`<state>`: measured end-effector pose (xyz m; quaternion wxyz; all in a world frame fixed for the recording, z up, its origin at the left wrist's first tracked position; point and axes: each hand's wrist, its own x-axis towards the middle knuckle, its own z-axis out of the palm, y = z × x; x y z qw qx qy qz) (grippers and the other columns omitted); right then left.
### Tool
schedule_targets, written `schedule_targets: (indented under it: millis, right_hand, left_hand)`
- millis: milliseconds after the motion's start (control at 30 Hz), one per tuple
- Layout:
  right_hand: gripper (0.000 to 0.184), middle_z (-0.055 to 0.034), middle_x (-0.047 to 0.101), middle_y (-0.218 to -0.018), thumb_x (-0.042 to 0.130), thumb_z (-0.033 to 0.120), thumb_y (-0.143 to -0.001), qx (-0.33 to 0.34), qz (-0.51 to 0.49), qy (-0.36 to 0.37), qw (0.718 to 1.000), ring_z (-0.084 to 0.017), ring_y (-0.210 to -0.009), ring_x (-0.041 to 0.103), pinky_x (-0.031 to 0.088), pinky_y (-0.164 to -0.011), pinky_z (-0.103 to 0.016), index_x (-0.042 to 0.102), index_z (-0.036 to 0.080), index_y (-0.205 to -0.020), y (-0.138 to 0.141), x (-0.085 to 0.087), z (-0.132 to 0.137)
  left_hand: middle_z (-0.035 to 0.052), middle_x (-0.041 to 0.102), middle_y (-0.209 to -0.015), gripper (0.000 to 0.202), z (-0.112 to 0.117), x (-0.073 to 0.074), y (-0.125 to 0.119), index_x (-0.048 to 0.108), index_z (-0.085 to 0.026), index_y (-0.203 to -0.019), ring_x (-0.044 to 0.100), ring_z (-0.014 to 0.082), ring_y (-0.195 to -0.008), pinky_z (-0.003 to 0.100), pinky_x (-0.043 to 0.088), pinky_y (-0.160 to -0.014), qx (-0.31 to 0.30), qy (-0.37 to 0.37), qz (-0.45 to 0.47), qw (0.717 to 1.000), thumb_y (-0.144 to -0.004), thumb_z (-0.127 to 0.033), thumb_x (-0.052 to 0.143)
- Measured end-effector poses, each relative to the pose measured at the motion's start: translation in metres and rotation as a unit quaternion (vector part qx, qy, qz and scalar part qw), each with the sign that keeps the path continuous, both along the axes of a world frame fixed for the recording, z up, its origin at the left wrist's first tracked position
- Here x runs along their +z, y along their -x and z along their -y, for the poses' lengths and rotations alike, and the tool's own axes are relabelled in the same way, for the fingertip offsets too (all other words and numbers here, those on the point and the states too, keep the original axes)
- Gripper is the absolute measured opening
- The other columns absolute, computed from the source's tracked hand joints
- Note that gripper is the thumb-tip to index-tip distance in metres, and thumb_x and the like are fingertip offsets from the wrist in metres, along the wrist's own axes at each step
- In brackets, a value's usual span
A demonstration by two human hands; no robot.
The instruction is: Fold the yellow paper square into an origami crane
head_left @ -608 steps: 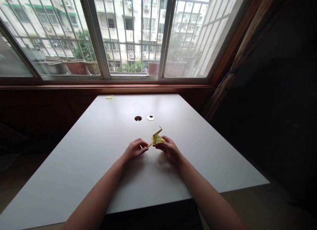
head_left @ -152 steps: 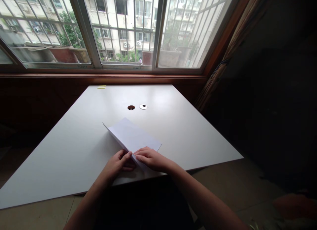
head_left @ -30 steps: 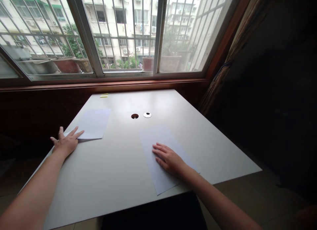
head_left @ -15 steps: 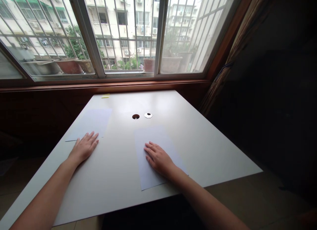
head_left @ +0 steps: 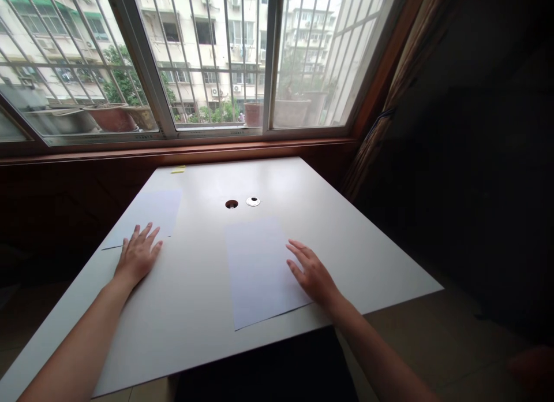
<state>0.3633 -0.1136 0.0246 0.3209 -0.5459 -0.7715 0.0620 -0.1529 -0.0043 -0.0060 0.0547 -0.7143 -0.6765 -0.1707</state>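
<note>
A white sheet of paper [head_left: 257,269] lies flat on the white table [head_left: 203,309] in front of me. My right hand [head_left: 312,273] rests flat and open on that sheet's right edge, fingers spread. A second white sheet [head_left: 149,212] lies at the table's left side. My left hand [head_left: 137,255] lies flat and open on the table, its fingertips at that sheet's near edge. Neither hand holds anything.
A round cable hole [head_left: 231,204] and its loose cap [head_left: 253,201] sit in the table's middle beyond the sheets. A small yellow paper scrap [head_left: 178,170] lies at the far left corner. A barred window [head_left: 194,61] runs behind; a curtain [head_left: 376,125] hangs at right.
My right hand slid from the middle of the near sheet to its right edge, and the sheet turned straighter. My left hand drew back from the left sheet toward me.
</note>
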Motion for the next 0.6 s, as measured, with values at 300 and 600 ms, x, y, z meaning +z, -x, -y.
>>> schedule_targets:
  millis: [300,600]
  right_hand:
    - [0.043,-0.0117,0.058,-0.139,0.045,0.036,-0.098,-0.123,0.019,0.009,0.992,-0.026,-0.132,0.052,0.042,-0.114,-0.048,0.057,0.019,-0.136,-0.084,-0.031,0.049]
    - [0.046,-0.0116,0.049,-0.150,0.044,0.036,-0.099,-0.095,0.132,0.056,0.985,-0.029,-0.143,0.039,0.034,-0.118,-0.051,0.055,0.019,-0.140,-0.066,-0.026,0.045]
  left_hand:
    - [0.0037,0.025,-0.163,0.047,0.045,0.014,-0.148,0.047,-0.029,-0.145,0.011,0.0310,-0.153,0.058,0.023,-0.121,-0.254,-0.015,-0.005,0.967,-0.102,-0.044,0.039]
    - [0.0064,0.036,-0.158,0.053,0.066,-0.005,-0.224,0.040,-0.031,-0.150,0.026,0.0320,-0.149,0.059,0.022,-0.121,-0.315,0.022,-0.034,0.948,-0.101,-0.050,0.038]
